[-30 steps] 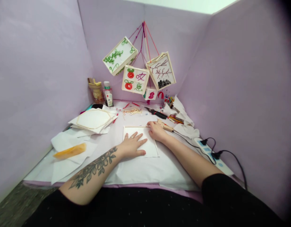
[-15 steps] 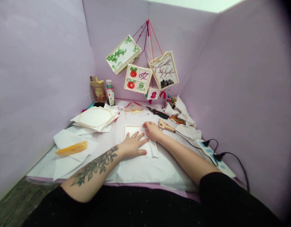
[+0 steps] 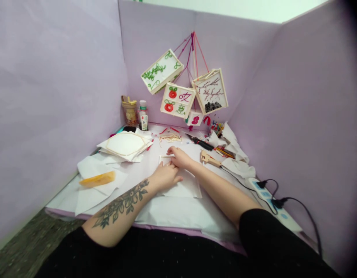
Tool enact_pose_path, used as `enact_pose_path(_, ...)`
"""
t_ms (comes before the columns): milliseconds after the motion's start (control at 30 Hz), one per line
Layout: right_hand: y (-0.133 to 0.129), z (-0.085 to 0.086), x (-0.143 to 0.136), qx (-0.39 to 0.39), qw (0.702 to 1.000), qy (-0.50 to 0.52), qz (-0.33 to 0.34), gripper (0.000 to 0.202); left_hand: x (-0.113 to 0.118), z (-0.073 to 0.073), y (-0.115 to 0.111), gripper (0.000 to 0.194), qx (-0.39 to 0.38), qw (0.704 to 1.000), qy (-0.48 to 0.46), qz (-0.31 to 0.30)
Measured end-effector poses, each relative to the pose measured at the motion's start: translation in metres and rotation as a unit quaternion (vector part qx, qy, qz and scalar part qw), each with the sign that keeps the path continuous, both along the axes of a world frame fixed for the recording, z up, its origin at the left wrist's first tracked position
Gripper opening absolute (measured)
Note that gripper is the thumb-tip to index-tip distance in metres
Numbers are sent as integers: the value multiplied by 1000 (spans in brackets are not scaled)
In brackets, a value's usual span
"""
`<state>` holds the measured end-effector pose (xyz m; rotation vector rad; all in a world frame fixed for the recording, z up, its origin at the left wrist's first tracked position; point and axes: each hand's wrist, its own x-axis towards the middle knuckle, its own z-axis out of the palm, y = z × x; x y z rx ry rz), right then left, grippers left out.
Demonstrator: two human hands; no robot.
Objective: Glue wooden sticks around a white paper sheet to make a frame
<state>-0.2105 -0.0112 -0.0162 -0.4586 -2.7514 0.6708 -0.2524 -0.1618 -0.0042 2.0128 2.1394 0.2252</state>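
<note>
A sheet of white paper (image 3: 188,186) lies on the covered table in front of me, with a thin wooden strip along its far edge. My left hand (image 3: 167,177) rests palm down across the sheet, fingers stretched out and partly hidden behind the right hand. At the far left part of the edge, my right hand (image 3: 179,157) has its fingers bent and closed over the paper and strip. The two hands touch or overlap. A wooden-coloured glue gun (image 3: 210,158) lies just to the right.
Stacked white panels (image 3: 128,144) and a yellow strip (image 3: 97,179) lie left. Behind are pliers (image 3: 200,143), small sticks (image 3: 171,138), a bottle (image 3: 143,116) and a jar (image 3: 129,112). Decorated boxes (image 3: 178,99) hang above. A power strip (image 3: 271,204) with cords sits right.
My right hand has slid left along the paper's far edge, crossing in front of the left fingers. The left hand stays on the sheet. The whole view has shifted slightly.
</note>
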Motion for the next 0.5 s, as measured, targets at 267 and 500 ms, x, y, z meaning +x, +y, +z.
enact_pose_path(267,-11,-6,-16,24,999,-41,-12,32,-2,-6,-3,74,-64,998,-12,9)
enact_pose_path(500,-17,-6,-12,57,997,-55,-12,33,-2,-2,-3,69,-75,997,-14,1)
